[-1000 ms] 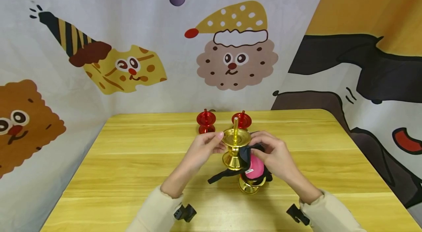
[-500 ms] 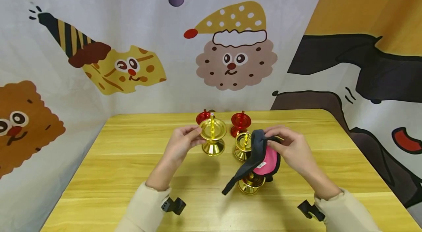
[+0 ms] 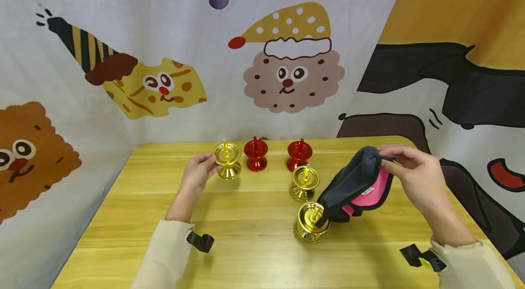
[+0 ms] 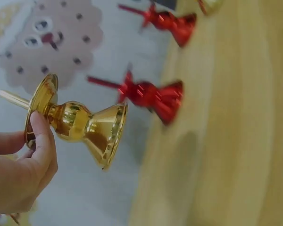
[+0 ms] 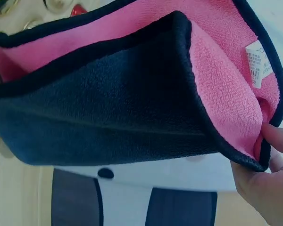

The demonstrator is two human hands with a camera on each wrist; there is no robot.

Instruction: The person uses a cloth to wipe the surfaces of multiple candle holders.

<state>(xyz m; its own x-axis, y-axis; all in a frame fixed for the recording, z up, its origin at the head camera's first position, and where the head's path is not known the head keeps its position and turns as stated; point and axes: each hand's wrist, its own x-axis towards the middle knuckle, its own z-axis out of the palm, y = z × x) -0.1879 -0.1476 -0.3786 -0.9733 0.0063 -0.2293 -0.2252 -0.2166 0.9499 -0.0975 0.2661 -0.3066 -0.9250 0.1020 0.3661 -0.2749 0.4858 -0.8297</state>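
My left hand (image 3: 198, 171) pinches the dish rim of a gold candle holder (image 4: 73, 120) with a spike on top. It is held upright at the back left, beside a red candle holder (image 3: 256, 156); in the left wrist view its base shows above the tabletop. My right hand (image 3: 420, 172) pinches a corner of a cloth (image 5: 113, 99), dark grey on one side and fluffy pink on the other, with a white label (image 5: 259, 64). The cloth hangs in folds, its lower left tip overlapping the front gold candle holder (image 3: 306, 230) in the head view.
A second red candle holder (image 3: 300, 152) stands at the back, with another gold candle holder (image 3: 304, 184) just in front of it. All share a wooden table (image 3: 246, 257). Behind the table hangs a printed curtain (image 3: 180, 15) with cartoon biscuits.
My left hand has carried the gold candle holder left and back, away from the cloth. My right hand has drawn the cloth up and to the right, uncovering two gold candle holders.
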